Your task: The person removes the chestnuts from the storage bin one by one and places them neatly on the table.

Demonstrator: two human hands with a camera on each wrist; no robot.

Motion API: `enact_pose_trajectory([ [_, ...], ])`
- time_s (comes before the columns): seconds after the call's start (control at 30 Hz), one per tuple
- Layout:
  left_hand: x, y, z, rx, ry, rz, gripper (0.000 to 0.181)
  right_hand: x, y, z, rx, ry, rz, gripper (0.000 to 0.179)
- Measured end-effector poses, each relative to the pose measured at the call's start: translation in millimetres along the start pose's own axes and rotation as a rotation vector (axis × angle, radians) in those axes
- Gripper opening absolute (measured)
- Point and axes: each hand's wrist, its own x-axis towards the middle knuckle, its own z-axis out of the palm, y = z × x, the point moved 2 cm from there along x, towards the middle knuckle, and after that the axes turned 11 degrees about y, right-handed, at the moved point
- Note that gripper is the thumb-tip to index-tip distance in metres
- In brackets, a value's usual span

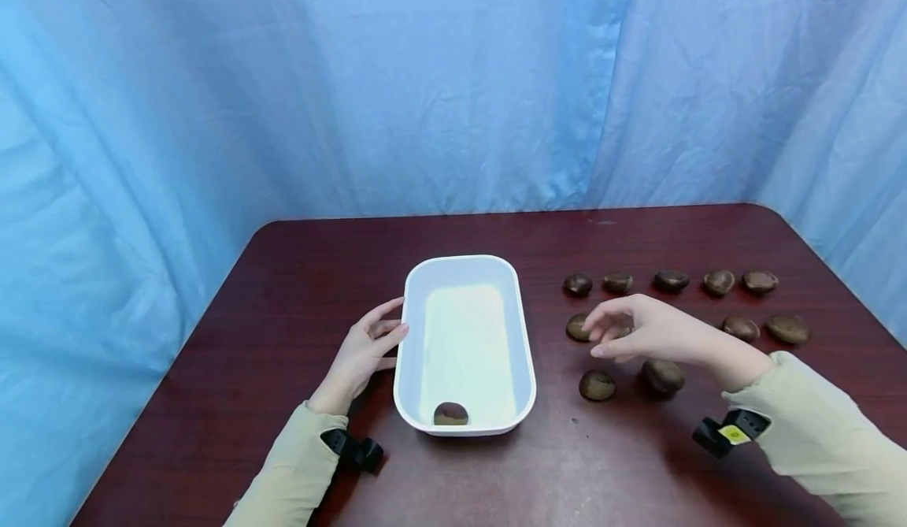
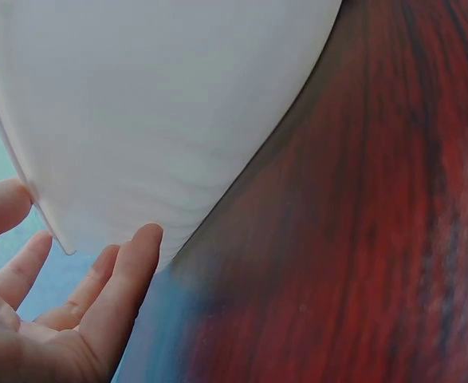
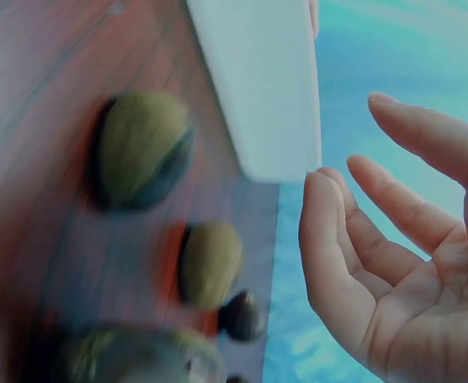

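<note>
A white oblong tray [image 1: 526, 354] stands mid-table, with one smooth brown stone [image 1: 450, 413] at its near end, partly hidden by the near rim. My left hand [image 1: 361, 354] touches the tray's left side, thumb tip at the rim; in the left wrist view its fingertips [image 2: 147, 235] rest against the outer wall. Raised over the stones to the right is my right hand [image 1: 655, 330], fingers loosely bent and nothing between them. Nearest below it lie a round stone [image 1: 578, 327], a second stone [image 1: 597, 385] and a larger dark stone [image 1: 663, 377].
Five more stones form a back row, from a dark one [image 1: 578, 284] to a brown one [image 1: 760, 281]. Beyond my right wrist lie two others, a reddish stone [image 1: 740, 328] and a flat stone [image 1: 787, 328]. Blue curtains [image 1: 439, 102] hang behind the dark red table [image 1: 319, 267].
</note>
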Motion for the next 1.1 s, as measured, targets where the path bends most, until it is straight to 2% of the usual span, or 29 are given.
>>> enact_pose_trajectory([
  [0.17, 0.0, 0.1, 0.0, -0.005, -0.001, -0.007, 0.049, 14.9, -16, 15, 0.019, -0.02, -0.022, 0.038],
  [0.3, 0.4, 0.0, -1.0, -0.003, -0.002, -0.008, 0.049, 31.7, -35, 25, 0.018, -0.031, -0.071, 0.034],
  [0.63, 1.9, -1.7, -3.6, 0.003, 0.001, -0.007, 0.049, 71.7, -101, 47, -0.085, -0.035, -0.232, 0.029],
  [0.87, 1.9, -2.2, -2.7, 0.009, 0.01, -0.018, 0.049, 101.3, -126, 67, -0.056, -0.144, -0.256, 0.03],
  [0.97, 1.6, -1.6, -2.8, 0.014, 0.011, -0.019, 0.049, 111.4, -129, 79, -0.075, -0.196, -0.247, 0.033],
  [1.1, 1.4, -1.0, -3.1, 0.023, 0.015, -0.019, 0.05, 121.0, -128, 96, -0.157, -0.267, -0.253, 0.038],
])
